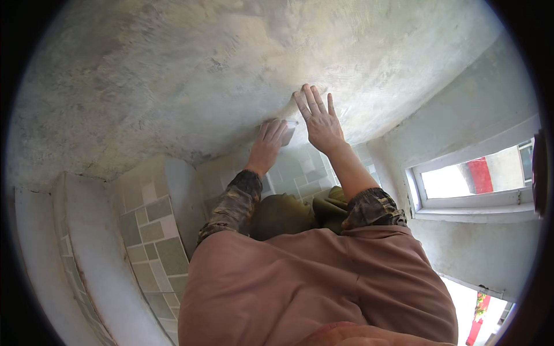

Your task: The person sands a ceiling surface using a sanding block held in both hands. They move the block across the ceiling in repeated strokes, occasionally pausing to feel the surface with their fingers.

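Note:
Both my arms reach up to a mottled, whitish-grey plastered surface (173, 75) with rough, brownish patches. My left hand (269, 137) is closed over a small flat grey-brown piece (289, 133) with a pale edge. It is held close against the plaster, and its exact kind cannot be made out. To the right and a little higher, my right hand (321, 121) is stretched out, fingers spread, its tips at the plaster. Nothing shows in it. Camouflage sleeves (375, 209) are pushed back from both wrists.
Patterned grey-green tiles (151, 233) cover the wall at left, beside white projecting ledges (107, 254). A white-framed window (473, 179) opens on the right. Dark green cloth (329, 209) shows between my arms, with my pinkish-brown garment (300, 277) below.

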Demonstrator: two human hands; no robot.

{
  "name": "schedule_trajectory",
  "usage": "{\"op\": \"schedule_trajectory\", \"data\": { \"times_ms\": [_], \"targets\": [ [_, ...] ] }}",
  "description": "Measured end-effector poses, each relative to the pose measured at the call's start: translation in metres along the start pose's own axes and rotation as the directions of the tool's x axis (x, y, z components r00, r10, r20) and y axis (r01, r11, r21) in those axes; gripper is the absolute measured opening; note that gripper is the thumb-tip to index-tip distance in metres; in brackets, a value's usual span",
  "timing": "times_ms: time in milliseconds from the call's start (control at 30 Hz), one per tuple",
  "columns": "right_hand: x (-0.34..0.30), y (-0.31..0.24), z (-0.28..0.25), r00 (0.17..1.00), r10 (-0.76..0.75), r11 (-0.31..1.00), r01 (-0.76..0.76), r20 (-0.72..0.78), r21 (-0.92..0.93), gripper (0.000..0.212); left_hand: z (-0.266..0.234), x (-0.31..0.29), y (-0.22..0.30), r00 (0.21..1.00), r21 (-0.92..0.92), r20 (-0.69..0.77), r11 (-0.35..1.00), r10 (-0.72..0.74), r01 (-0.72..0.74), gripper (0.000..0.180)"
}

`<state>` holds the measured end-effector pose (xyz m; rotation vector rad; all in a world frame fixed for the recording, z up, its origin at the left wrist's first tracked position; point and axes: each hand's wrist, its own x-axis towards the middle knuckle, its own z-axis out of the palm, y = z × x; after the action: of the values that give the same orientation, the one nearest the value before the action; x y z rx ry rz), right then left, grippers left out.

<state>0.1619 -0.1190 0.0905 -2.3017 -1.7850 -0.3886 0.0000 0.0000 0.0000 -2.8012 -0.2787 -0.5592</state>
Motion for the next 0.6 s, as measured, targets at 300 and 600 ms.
{"op": "schedule_trajectory", "data": {
  "times_ms": [300, 600],
  "targets": [
    [-0.011, 0.006, -0.01, 0.999, -0.038, 0.999, 0.038, 0.001, 0.019, 0.082, 0.016, -0.011, 0.023, 0.998, -0.11, 0.053, 0.994, -0.017, 0.023, 0.042],
    [-0.035, 0.048, -0.018, 0.972, 0.228, 0.819, -0.226, 0.062, 0.527, 0.056, 0.006, 0.035, 0.042, 0.668, -0.66, 0.66, 0.159, -0.342, 0.734, 0.029]
  ]
}}
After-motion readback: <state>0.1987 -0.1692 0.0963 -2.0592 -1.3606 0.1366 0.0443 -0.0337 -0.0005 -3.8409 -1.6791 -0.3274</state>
